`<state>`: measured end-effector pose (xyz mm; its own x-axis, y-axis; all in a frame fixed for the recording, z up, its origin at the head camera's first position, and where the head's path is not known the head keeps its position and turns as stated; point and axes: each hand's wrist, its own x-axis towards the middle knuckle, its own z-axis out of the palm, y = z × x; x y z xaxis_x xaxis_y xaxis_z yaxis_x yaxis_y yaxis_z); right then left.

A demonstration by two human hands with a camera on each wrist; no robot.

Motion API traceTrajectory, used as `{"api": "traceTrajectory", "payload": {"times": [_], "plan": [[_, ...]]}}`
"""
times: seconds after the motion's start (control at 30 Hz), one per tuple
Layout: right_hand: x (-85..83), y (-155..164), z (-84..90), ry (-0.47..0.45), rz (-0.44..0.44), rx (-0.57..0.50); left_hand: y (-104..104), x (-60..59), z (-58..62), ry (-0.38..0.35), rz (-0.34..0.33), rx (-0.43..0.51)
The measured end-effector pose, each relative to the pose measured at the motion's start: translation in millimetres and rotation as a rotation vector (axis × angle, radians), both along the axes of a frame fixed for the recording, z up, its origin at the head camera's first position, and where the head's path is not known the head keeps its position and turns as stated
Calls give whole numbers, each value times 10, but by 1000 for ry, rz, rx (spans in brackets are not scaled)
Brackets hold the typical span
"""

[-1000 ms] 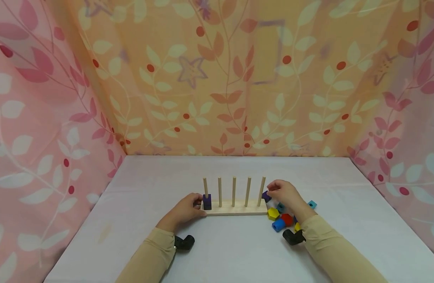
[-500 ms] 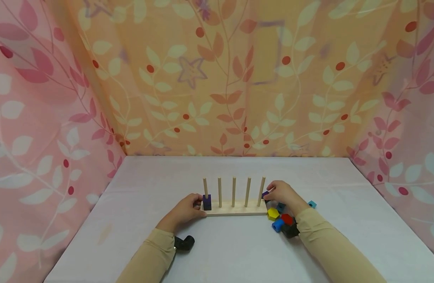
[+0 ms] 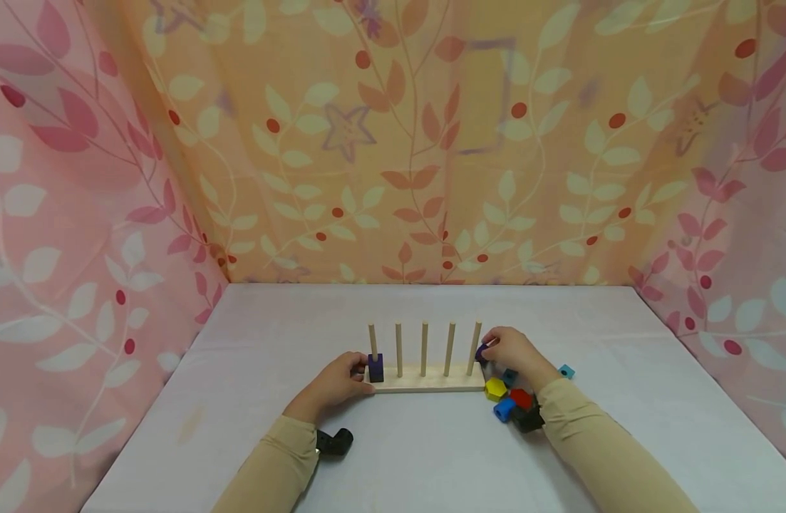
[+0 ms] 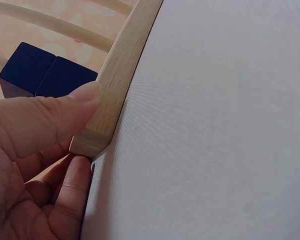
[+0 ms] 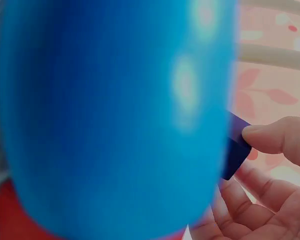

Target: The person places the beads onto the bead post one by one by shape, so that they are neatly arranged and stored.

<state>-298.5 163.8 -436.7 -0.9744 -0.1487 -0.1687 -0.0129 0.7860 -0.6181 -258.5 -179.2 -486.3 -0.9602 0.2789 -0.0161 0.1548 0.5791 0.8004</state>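
Observation:
A wooden peg rack [image 3: 428, 385] with a row of upright pegs stands on the table. On its leftmost peg sit two stacked dark purple square blocks [image 3: 375, 368]; in the left wrist view these blocks [image 4: 50, 72] lie just beyond the thumb. My left hand [image 3: 338, 377] grips the rack's left end, its thumb on the front edge of the base. Beside the rightmost peg my right hand [image 3: 514, 350] pinches another dark purple block [image 3: 481, 352] between thumb and fingers. The right wrist view shows this purple block [image 5: 236, 145] under the thumb, partly hidden by a near blue cylinder [image 5: 120, 115].
Right of the rack lie a yellow hexagonal block [image 3: 495, 389], a red block [image 3: 521, 398], a blue cylinder [image 3: 504, 409] and a teal block [image 3: 510, 377]. Another teal block [image 3: 566, 371] lies farther right. Black wrist cameras sit under both forearms. Patterned curtains [image 3: 393, 142] surround the table.
My right wrist has shifted slightly left, its black camera now overlapping the loose blocks. The purple block has turned a little in the right fingers. The left hand stays put on the rack.

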Motion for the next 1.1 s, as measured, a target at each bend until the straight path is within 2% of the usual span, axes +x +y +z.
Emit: {"api": "traceTrajectory", "payload": {"times": [0.13,0.3,0.5,0.73,1.1], "plan": [[28,6,47,-43,-43,-79,-3,-4,-4,13,-5,-3],[71,8,124,-39,-53,-174,-8,-4,-7,17,-9,-2],[123,31,251,29,-48,-219,-6,-8,-3,12,-9,8],[184,67,498,142,-22,-274,-10,-16,-9,22,-12,2],[257,55,856,192,33,-294,2,18,1,5,2,-20]]}}
